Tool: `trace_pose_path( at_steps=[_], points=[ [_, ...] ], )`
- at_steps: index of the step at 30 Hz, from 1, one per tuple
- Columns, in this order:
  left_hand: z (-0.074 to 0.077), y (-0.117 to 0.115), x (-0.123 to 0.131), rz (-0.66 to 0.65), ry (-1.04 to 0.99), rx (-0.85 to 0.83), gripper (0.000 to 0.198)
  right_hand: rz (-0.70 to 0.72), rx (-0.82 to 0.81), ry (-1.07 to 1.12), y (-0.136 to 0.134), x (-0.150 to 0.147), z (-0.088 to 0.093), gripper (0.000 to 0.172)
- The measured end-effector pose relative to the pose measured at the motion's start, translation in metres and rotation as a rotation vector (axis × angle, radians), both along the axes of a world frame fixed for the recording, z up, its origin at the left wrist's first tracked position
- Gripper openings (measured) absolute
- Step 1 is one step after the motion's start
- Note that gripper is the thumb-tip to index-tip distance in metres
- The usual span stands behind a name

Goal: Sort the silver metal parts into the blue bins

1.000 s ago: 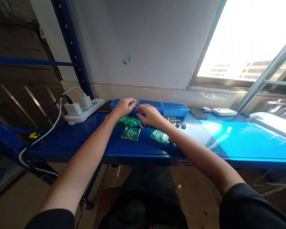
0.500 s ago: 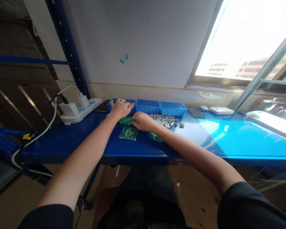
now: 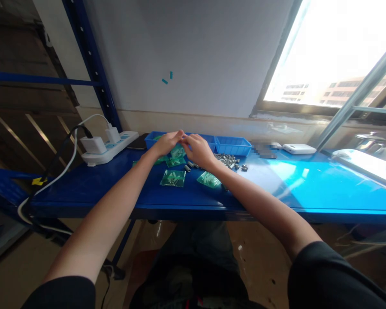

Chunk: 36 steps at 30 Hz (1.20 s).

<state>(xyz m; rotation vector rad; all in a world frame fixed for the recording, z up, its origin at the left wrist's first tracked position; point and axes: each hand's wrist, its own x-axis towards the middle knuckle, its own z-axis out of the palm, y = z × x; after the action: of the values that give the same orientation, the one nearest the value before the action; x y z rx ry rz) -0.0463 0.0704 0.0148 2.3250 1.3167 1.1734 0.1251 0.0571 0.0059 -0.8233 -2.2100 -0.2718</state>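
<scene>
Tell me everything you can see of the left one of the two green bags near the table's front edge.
The left green bag looks like thin, shiny, see-through plastic, roughly square. Inside show several slim, pale pieces, too small to identify; how it closes is unclear. It lies flat on the blue table. A small metal piece lies by its far right corner; I cannot tell whether they touch. Neither the left hand nor the right hand touches it.
</scene>
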Motion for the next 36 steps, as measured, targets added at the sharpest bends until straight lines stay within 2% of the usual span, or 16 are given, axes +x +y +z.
trace_pose_path(
  at_steps=[2,3,5,8,11,14,17,21,24,26,30,36],
  points=[
    [0.005,-0.011,0.003,-0.115,0.0,0.006,0.067,-0.078,-0.023,0.145,0.002,0.009,0.007,0.019],
    [0.006,-0.015,0.005,-0.108,0.03,0.023,0.062,-0.099,-0.041,0.201,0.003,0.012,0.009,0.017],
    [0.009,-0.021,0.009,-0.007,0.109,0.086,0.047,-0.106,-0.071,0.274,0.002,0.016,0.012,0.013],
    [0.016,-0.017,0.01,0.191,0.161,0.286,0.029,-0.062,-0.063,0.31,-0.002,0.015,0.013,0.012],
    [0.031,-0.005,0.001,0.337,0.212,0.424,0.033,0.018,-0.02,0.275,-0.008,0.013,0.011,0.018],
    [0.039,0.0,-0.013,0.44,0.406,0.312,0.043,0.064,-0.033,0.164,-0.013,0.014,0.009,0.026],
    [0.027,-0.012,-0.028,0.503,0.517,0.211,0.055,0.07,-0.09,0.057,-0.014,0.018,0.007,0.033],
    [-0.005,-0.04,-0.05,0.435,0.656,-0.088,0.068,0.055,-0.169,-0.028,-0.011,0.016,0.004,0.036],
    [-0.015,-0.048,-0.062,0.428,0.649,-0.158,0.051,0.063,-0.213,-0.099,-0.013,0.011,0.002,0.038],
    [-0.009,-0.048,-0.064,0.471,0.572,-0.082,0.038,0.089,-0.225,-0.137,-0.015,0.009,0.002,0.039],
    [0.016,-0.044,-0.05,0.502,0.368,0.131,0.029,0.103,-0.221,-0.141,-0.018,0.011,0.003,0.041],
    [0.048,-0.034,-0.024,0.539,0.125,0.373,0.027,0.042,-0.243,-0.127,-0.017,0.014,0.003,0.044]
  ],
)
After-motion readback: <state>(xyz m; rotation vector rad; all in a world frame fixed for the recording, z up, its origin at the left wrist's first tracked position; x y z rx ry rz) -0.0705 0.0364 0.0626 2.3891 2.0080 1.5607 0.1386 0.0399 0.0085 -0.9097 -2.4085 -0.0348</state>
